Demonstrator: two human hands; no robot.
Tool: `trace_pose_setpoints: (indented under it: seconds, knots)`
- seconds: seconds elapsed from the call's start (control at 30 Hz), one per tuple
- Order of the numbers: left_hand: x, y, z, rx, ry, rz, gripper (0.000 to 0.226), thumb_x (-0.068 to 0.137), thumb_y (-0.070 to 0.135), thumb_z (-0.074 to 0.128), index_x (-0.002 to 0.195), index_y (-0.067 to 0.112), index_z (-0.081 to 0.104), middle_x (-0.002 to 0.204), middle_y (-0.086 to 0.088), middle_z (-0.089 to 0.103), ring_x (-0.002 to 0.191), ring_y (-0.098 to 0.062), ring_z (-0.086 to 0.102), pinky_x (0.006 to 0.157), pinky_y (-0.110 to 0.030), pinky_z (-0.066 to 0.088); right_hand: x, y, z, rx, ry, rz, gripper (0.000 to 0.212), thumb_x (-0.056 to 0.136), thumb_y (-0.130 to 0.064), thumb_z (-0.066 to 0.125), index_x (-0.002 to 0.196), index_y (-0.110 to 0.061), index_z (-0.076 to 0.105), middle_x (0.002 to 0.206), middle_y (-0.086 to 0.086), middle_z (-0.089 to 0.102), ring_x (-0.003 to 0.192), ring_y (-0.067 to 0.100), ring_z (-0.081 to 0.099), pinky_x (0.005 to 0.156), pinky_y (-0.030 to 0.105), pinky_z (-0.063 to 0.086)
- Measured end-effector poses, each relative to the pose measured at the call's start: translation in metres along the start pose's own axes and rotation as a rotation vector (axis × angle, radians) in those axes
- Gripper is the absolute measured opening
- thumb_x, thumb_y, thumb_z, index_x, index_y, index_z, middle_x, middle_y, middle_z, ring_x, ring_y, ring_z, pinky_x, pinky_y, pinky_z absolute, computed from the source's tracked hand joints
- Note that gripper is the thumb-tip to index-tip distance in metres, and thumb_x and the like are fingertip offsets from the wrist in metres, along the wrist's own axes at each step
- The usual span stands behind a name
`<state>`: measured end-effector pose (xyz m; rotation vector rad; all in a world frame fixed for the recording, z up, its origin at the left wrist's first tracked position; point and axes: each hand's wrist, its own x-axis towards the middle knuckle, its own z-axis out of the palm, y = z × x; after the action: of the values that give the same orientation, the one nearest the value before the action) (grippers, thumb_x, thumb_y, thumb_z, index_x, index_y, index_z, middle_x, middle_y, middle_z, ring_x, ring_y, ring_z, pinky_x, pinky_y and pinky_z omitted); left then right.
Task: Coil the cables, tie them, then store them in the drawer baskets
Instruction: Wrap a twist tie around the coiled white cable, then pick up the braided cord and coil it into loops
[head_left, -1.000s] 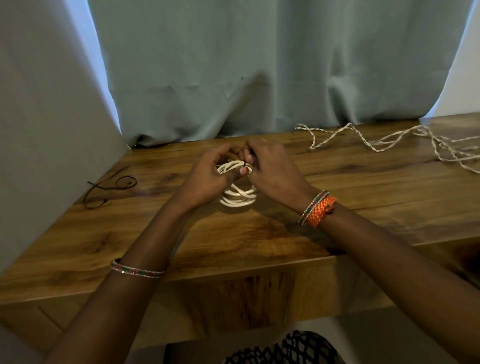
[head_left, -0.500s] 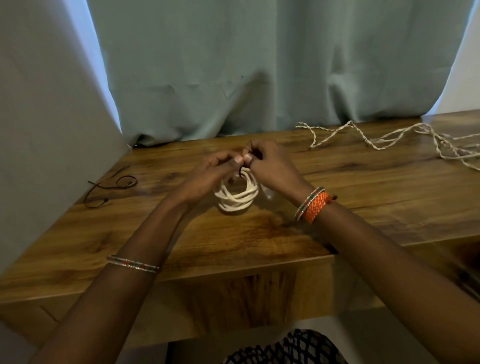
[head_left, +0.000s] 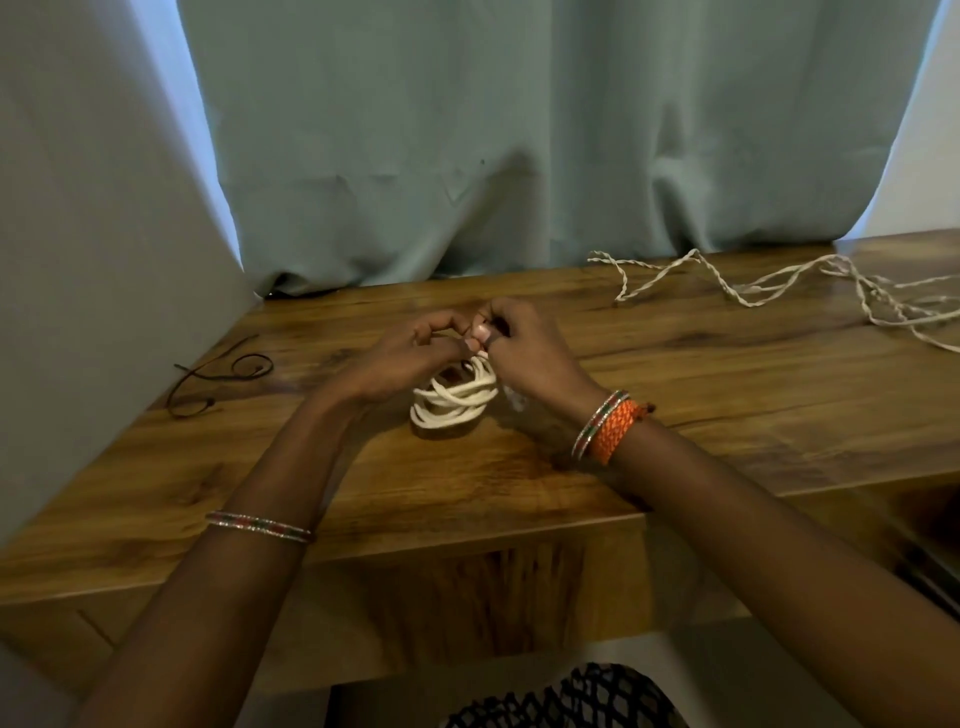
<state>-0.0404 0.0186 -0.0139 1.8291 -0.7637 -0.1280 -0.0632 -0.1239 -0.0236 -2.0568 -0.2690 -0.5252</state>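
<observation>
On the wooden table (head_left: 675, 415) before a green curtain (head_left: 519, 130), both hands' fingers (head_left: 480, 332) pinch the coiled white cable (head_left: 452, 402).

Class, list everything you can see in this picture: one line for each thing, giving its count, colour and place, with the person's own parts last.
Coiled white cable: one, white, on the table's middle, between both hands.
Thin dark cord: one, dark brown, loose at the table's left.
Twisted cream cable: one tangle, cream, uncoiled at the table's far right.
Wooden table: one, brown.
Teal curtain: one, behind the table.
Black mesh basket: one, bottom edge, below the table.
Orange braided wristband: one, right wrist.
Beaded bangles: one on each wrist, mixed colours.
Left hand: pinching at the coil's top.
Right hand: pinching there too.
</observation>
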Motion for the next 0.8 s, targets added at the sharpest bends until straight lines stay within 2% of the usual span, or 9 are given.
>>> trace_pose_setpoints:
  seconds: [0.07, 0.13, 0.27, 0.37, 0.43, 0.6, 0.67, 0.73, 0.8]
  knots:
    - [-0.005, 0.002, -0.010, -0.044, 0.058, -0.025, 0.006, 0.092, 0.008, 0.052, 0.091, 0.012, 0.056, 0.081, -0.002, 0.065, 0.068, -0.010, 0.060, 0.058, -0.016, 0.049, 0.008, -0.009, 0.002, 0.099, -0.050, 0.070, 0.013, 0.093, -0.010, 0.052, 0.093, -0.002, 0.062, 0.089, 0.010, 0.066, 0.081, 0.018, 0.061, 0.073, 0.031, 0.050]
    - [-0.010, 0.002, -0.021, -0.088, 0.183, -0.062, 0.011, 0.091, 0.009, 0.054, 0.084, 0.018, 0.054, 0.064, 0.007, 0.066, 0.052, -0.003, 0.059, 0.048, -0.016, 0.047, 0.011, -0.021, 0.001, 0.167, -0.077, 0.102, 0.018, 0.096, -0.016, 0.051, 0.100, -0.002, 0.062, 0.097, 0.012, 0.067, 0.086, 0.022, 0.062, 0.077, 0.037, 0.051]
    - [-0.027, -0.007, -0.049, -0.058, 0.486, -0.114, 0.013, 0.087, 0.017, 0.062, 0.078, 0.021, 0.054, 0.057, 0.009, 0.066, 0.049, -0.001, 0.059, 0.052, -0.018, 0.045, 0.006, -0.041, 0.010, 0.201, -0.363, 0.202, 0.023, 0.092, -0.035, 0.058, 0.092, -0.013, 0.064, 0.090, 0.006, 0.068, 0.078, 0.017, 0.064, 0.068, 0.032, 0.051]
    - [-0.048, -0.010, -0.066, -0.076, 0.558, -0.181, 0.011, 0.087, 0.020, 0.064, 0.081, 0.019, 0.055, 0.051, 0.011, 0.065, 0.044, 0.001, 0.057, 0.043, -0.012, 0.043, 0.006, -0.050, 0.034, 0.351, -0.541, 0.313, 0.016, 0.089, -0.024, 0.064, 0.092, -0.008, 0.065, 0.086, 0.010, 0.068, 0.072, 0.018, 0.066, 0.066, 0.030, 0.057]
    - [-0.063, -0.010, -0.079, -0.082, 0.574, -0.248, 0.009, 0.089, 0.024, 0.060, 0.082, 0.019, 0.056, 0.053, 0.009, 0.065, 0.044, 0.000, 0.057, 0.046, -0.013, 0.045, 0.009, -0.057, 0.052, 0.525, -0.584, 0.352, 0.014, 0.089, -0.014, 0.063, 0.095, -0.001, 0.063, 0.084, 0.012, 0.068, 0.067, 0.016, 0.065, 0.065, 0.026, 0.058]
    - [-0.108, -0.011, -0.129, -0.057, 0.729, -0.345, 0.025, 0.099, 0.031, 0.042, 0.086, 0.019, 0.060, 0.084, -0.004, 0.062, 0.066, -0.013, 0.055, 0.051, -0.019, 0.039, 0.014, -0.083, 0.106, 0.760, -0.757, 0.523, 0.008, 0.092, -0.003, 0.054, 0.088, -0.001, 0.060, 0.073, 0.009, 0.068, 0.059, 0.014, 0.068, 0.059, 0.025, 0.058]
    - [-0.130, -0.010, -0.147, -0.039, 0.824, -0.388, 0.026, 0.100, 0.033, 0.036, 0.098, 0.019, 0.058, 0.092, -0.002, 0.063, 0.080, -0.016, 0.058, 0.066, -0.024, 0.042, 0.014, -0.094, 0.128, 0.767, -0.832, 0.557, 0.009, 0.093, -0.003, 0.052, 0.089, -0.001, 0.059, 0.069, 0.009, 0.069, 0.056, 0.015, 0.068, 0.058, 0.026, 0.057]
    - [-0.148, -0.010, -0.158, -0.027, 0.863, -0.380, 0.028, 0.101, 0.031, 0.033, 0.109, 0.018, 0.056, 0.103, -0.004, 0.063, 0.096, -0.019, 0.058, 0.083, -0.032, 0.044, 0.014, -0.103, 0.147, 0.775, -0.882, 0.566, 0.007, 0.093, -0.003, 0.052, 0.093, 0.001, 0.058, 0.080, 0.013, 0.067, 0.060, 0.016, 0.068, 0.059, 0.027, 0.058]
    - [-0.159, -0.010, -0.157, 0.013, 0.825, -0.323, 0.029, 0.102, 0.025, 0.033, 0.115, 0.014, 0.056, 0.109, -0.008, 0.061, 0.100, -0.019, 0.055, 0.080, -0.027, 0.044, 0.013, -0.109, 0.160, 0.778, -0.905, 0.570, 0.012, 0.092, -0.003, 0.055, 0.103, 0.002, 0.057, 0.096, 0.015, 0.063, 0.073, 0.019, 0.067, 0.062, 0.029, 0.058]
